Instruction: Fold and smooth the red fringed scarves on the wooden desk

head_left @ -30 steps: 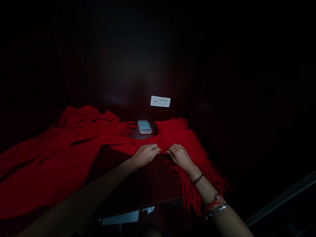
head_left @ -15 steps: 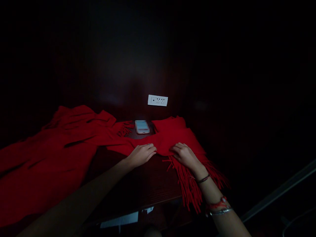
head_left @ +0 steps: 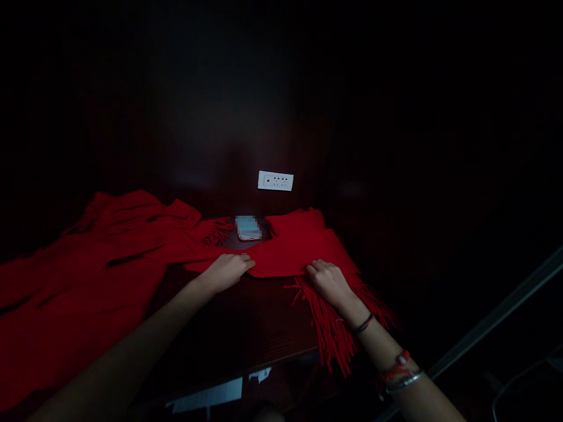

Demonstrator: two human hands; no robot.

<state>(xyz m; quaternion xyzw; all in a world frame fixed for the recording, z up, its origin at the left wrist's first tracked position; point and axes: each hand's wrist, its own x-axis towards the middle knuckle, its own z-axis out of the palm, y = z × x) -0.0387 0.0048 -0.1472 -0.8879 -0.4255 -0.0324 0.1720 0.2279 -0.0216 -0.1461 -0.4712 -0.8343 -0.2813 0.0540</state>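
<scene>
A red fringed scarf (head_left: 294,249) lies across the dark table, partly folded at the right, with its long fringe hanging toward the table's front edge. My left hand (head_left: 227,272) is closed on the scarf's near edge, left of the folded part. Farther right along the same edge, my right hand (head_left: 328,280) pinches the cloth just above the fringe. The fingertips of both hands are partly hidden. More red cloth (head_left: 101,275) spreads in loose wrinkles over the left side and joins the strip at my left hand.
A phone (head_left: 248,228) with a blurred screen lies behind the scarf. On the back wall is a white socket panel (head_left: 275,181). Below the dark tabletop (head_left: 237,322) are papers (head_left: 209,395) and a small white scrap (head_left: 260,374). The right side is very dark.
My left hand has slid left along the scarf's near edge, so the hands are wider apart and the edge between them is straighter. My right hand stays near its place. The view has shifted slightly.
</scene>
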